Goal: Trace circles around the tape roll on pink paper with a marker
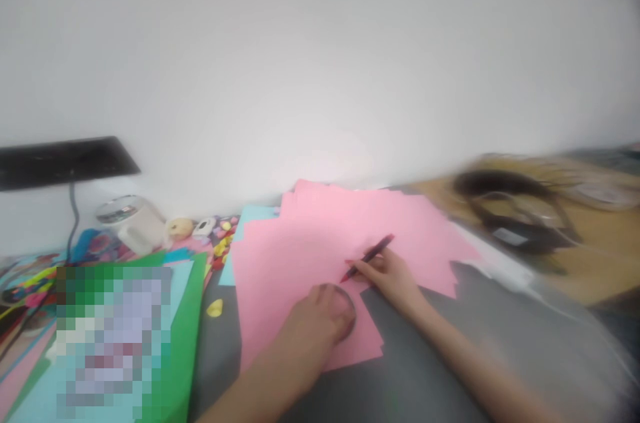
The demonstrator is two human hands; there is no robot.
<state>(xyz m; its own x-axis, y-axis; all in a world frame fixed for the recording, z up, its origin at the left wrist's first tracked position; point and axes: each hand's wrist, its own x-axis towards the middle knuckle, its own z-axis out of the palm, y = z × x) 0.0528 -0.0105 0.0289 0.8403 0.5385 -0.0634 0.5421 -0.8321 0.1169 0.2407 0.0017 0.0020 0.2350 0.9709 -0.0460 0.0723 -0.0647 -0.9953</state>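
Both hands are at work over the front pink sheet [273, 269], which lies on the grey table [430, 356] and serves as the landmark for everything else. Curled over the lower right part of that sheet, the left hand [316, 316] has its fingers bent down around a round, dark-rimmed piece [346, 303], apparently keeping it flat against the paper; pink shows within the rim, so it may be see-through or a ring, though blur hides which. Near the right edge of the sheet, the right hand [384, 273] closes thumb and fingers on a dark pen [374, 253], slanted with its red tip down just beside the rim; whether the tip touches paper cannot be told. As for progress, the round piece is in place and the pen is at its edge, which looks like an early point in the work on this sheet: no drawn line can be made out, its visible surface looks unmarked, and its outer edges show no round cut. Behind it and to its right, more pink sheets [400, 226] lie fanned out, also without visible marks, so most of the paper seems unworked. A light blue sheet [226, 274] peeks out beyond its left edge. Farther left of the sheet are a small yellow piece [215, 307], a green sheet [196, 316] and, toward the wall, a scatter of small coloured pieces [223, 246].
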